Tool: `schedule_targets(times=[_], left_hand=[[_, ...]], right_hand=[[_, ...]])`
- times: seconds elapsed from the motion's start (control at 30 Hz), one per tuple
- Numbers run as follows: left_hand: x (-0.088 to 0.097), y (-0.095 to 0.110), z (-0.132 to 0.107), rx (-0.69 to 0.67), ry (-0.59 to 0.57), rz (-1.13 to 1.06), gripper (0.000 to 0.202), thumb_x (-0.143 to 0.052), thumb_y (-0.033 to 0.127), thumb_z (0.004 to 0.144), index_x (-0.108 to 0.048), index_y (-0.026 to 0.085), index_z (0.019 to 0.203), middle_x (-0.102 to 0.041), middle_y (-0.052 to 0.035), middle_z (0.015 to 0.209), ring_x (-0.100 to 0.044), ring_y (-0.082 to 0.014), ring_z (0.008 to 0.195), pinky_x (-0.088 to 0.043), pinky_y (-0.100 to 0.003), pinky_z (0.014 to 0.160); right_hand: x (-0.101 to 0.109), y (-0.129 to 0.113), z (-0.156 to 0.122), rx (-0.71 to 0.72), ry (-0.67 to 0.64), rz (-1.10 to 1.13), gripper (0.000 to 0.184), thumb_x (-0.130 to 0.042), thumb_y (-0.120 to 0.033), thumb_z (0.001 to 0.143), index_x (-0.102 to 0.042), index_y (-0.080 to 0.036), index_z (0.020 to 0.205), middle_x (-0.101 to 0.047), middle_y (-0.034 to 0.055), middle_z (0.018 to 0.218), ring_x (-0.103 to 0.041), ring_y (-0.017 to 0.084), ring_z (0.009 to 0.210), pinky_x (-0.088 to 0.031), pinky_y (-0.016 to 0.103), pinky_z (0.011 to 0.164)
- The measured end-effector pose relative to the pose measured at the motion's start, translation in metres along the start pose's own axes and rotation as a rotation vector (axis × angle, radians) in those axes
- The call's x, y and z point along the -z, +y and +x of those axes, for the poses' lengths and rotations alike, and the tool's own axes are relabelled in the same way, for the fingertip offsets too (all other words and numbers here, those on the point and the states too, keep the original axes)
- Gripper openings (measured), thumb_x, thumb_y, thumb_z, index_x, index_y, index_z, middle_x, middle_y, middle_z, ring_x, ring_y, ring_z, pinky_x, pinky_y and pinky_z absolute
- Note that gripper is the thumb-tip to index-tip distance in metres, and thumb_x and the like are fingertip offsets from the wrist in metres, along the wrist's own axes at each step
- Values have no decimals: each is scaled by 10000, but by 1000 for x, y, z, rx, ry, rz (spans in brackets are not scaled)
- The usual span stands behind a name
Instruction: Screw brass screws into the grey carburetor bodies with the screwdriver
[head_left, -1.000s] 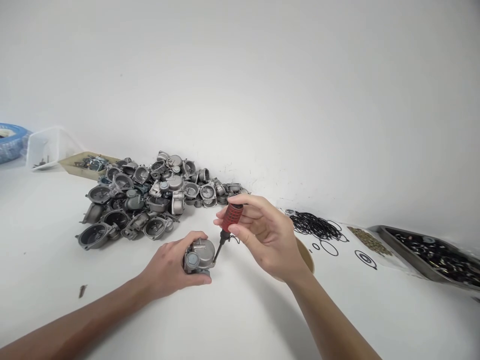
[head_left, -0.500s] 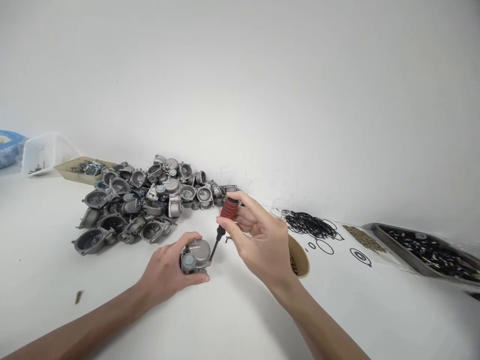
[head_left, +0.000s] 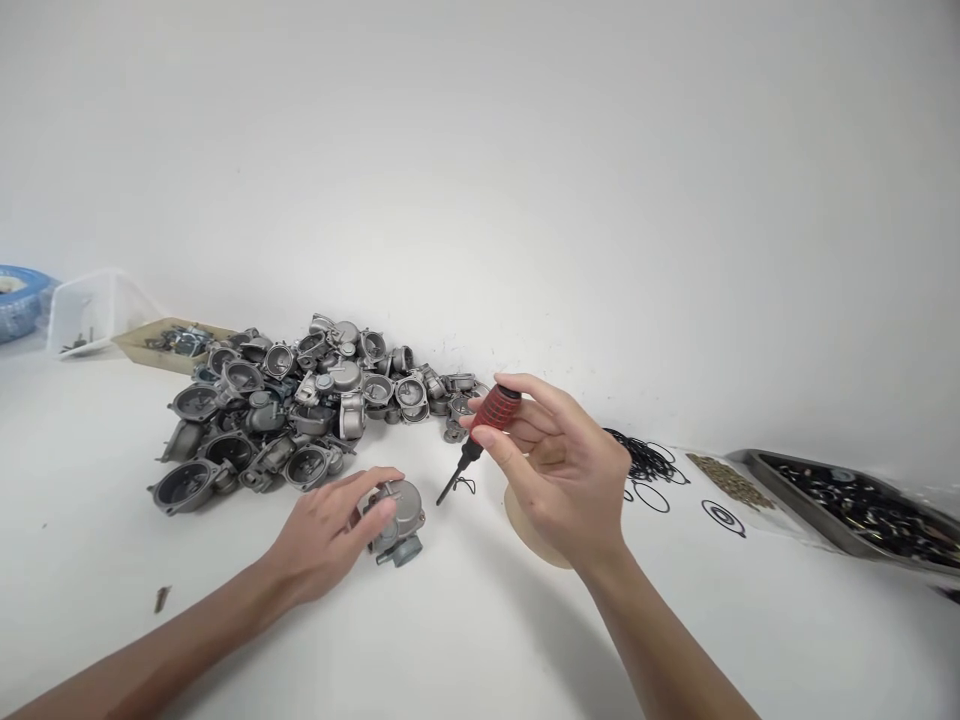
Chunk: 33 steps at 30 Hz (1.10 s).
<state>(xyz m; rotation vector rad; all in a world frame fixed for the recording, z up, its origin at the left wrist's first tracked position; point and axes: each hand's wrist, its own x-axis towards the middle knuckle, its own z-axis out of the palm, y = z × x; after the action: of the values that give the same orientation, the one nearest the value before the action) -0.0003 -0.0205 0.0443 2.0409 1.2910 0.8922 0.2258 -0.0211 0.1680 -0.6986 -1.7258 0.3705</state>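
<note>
My left hand (head_left: 334,535) rests on a small grey metal carburetor body (head_left: 398,522) lying on the white table, fingers curled loosely around its left side and top. My right hand (head_left: 559,465) pinches a short screwdriver (head_left: 480,430) with a red ribbed handle and black shaft. The screwdriver's tip hangs just right of the metal part, clear of it. A tan round bowl (head_left: 529,530) sits mostly hidden under my right hand.
A heap of grey metal housings (head_left: 292,410) lies behind the hands. Black rubber rings (head_left: 649,465) are scattered at right, beside small brass bits (head_left: 731,480) and a metal tray of dark parts (head_left: 862,505). A clear box (head_left: 94,310), a tan tray (head_left: 169,340) and a blue tape roll (head_left: 19,295) stand far left.
The screwdriver has lifted off the metal part and moved right with my right hand. My left hand has loosened and turned the part, which now lies tilted.
</note>
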Motion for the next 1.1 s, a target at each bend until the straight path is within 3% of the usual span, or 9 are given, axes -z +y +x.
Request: schedule_targets(times=[0.07,0.13,0.2,0.3,0.4,0.53,0.77,0.9,1.1], left_hand=[[3,2,2,20,35,-5,468,-244,498,1107,-676,329,1169,-776,17,1044,-704,-216,790,-502,-347,779],[6,3,5,36,77,21,441,-266,481,1105,-642,283,988,-709,20,851,-666,-206,721,-479,-327,707],[8,1,7,33,112,24,355,-342,469,1088,-567,261,908,-663,16,830,-642,-195,715,-477,-309,677],[7,-3,8,-16,76,-59,233,-425,441,1069,-573,268,1019,-699,-15,1073,-680,-205,925,-520,-292,738],[2,-3,7,-101,-71,-100,242,-410,407,1086,-605,310,1191,-709,-5,1237,-675,-214,1095,-522,-307,868],[-11,2,8,-204,-168,-19,228,-417,378,1057,-604,281,1144,-714,-5,1111,-676,-221,930,-492,-347,863],[-10,-2,11,7,-24,56,267,-317,436,1089,-527,285,1022,-722,14,931,-695,-231,829,-491,-346,772],[-1,-11,11,-48,12,140,240,-370,419,1062,-539,290,1174,-730,36,798,-695,-215,706,-480,-330,727],[5,-12,11,-240,-16,303,484,-467,429,1023,-560,276,1472,-716,51,680,-628,-186,523,-417,-287,580]], right_hand=[[1,-1,1,13,7,-6,387,-768,-109,916,-713,-270,1264,-806,21,1031,-820,239,915,-741,416,840],[2,-1,1,27,9,-5,395,-769,-98,914,-712,-271,1264,-809,21,1034,-822,240,915,-742,413,836],[2,0,2,55,8,-6,408,-768,-84,914,-711,-278,1268,-812,16,1037,-824,233,914,-743,397,829],[2,1,1,99,6,-4,437,-765,-65,912,-708,-286,1284,-813,13,1037,-825,225,907,-746,384,814],[0,3,0,92,-9,14,440,-758,-73,914,-703,-288,1293,-810,17,1042,-823,232,910,-750,408,811],[-4,5,-1,64,-34,26,413,-747,-94,920,-701,-282,1286,-809,22,1038,-825,230,904,-749,404,818],[-6,5,-3,63,-35,31,392,-743,-115,931,-696,-270,1287,-809,35,1039,-828,250,908,-753,425,799],[-8,4,-3,99,-21,47,414,-747,-81,925,-694,-280,1284,-805,32,1054,-827,248,915,-752,428,798],[-8,3,-3,110,-30,73,418,-751,-90,929,-673,-274,1296,-801,47,1066,-824,239,902,-752,398,752]])
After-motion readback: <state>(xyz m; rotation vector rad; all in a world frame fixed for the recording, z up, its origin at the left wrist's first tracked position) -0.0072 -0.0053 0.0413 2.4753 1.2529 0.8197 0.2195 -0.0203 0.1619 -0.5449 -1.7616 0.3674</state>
